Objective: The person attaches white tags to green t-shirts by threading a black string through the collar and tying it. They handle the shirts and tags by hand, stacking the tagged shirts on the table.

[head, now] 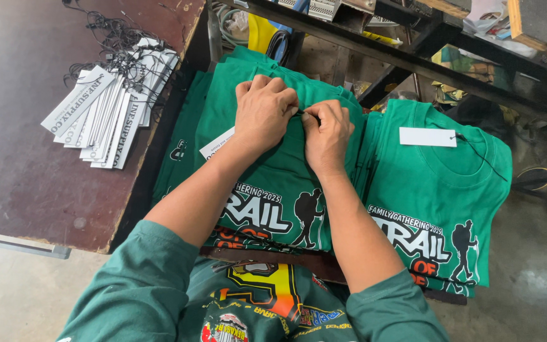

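i see my left hand (262, 111) and right hand (326, 136) pressed together at the neckline of the top green shirt (273, 183) on the middle pile, fingers curled and pinching a thin black string (307, 114) between them. a white hang tag (216, 143) lies on the shirt just beside my left wrist. a second green pile (435, 196) sits close on the right, carrying its own white tag (428, 137). a fan of loose tags (106, 111) with black strings rests on the dark worktop (26, 171) at left.

White tags (106, 117) heaped on table; one tag (428, 137) on shirt.
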